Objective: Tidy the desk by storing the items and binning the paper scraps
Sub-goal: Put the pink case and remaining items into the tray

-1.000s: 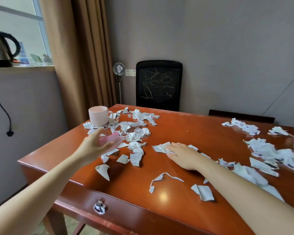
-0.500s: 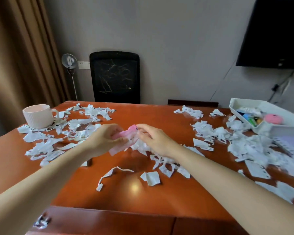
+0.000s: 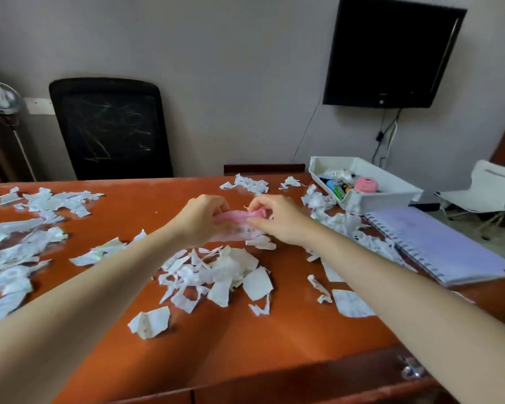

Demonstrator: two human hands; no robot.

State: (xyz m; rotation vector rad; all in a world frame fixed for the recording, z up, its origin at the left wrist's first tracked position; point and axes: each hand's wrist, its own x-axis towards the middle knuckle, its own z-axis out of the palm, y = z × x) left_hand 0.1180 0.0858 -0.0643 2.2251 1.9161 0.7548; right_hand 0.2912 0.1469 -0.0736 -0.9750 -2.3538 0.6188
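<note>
Both grips now meet on the small pink soft packet (image 3: 236,226), left grip (image 3: 202,220) and right grip (image 3: 278,220) each pinching one end, at frame centre above the red-brown wooden worktop (image 3: 274,339). It looks light and limp; pinch an edge, gently, towards the white plastic tray (image 3: 382,201), upper right.

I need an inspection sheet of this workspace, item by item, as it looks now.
Surface: wooden desk, littered across its width.
Job's things: paper scraps lie all over; pink item is held above them; white tray at far right holds small items; spiral notebook lies beside the tray.
Clutter: nothing seen beyond the scraps.
Hands: left hand and right hand both pinch the pink item.
Cables: wires hang below the wall screen.
Surroundings: black chair behind the desk; white folding chair at right.
</note>
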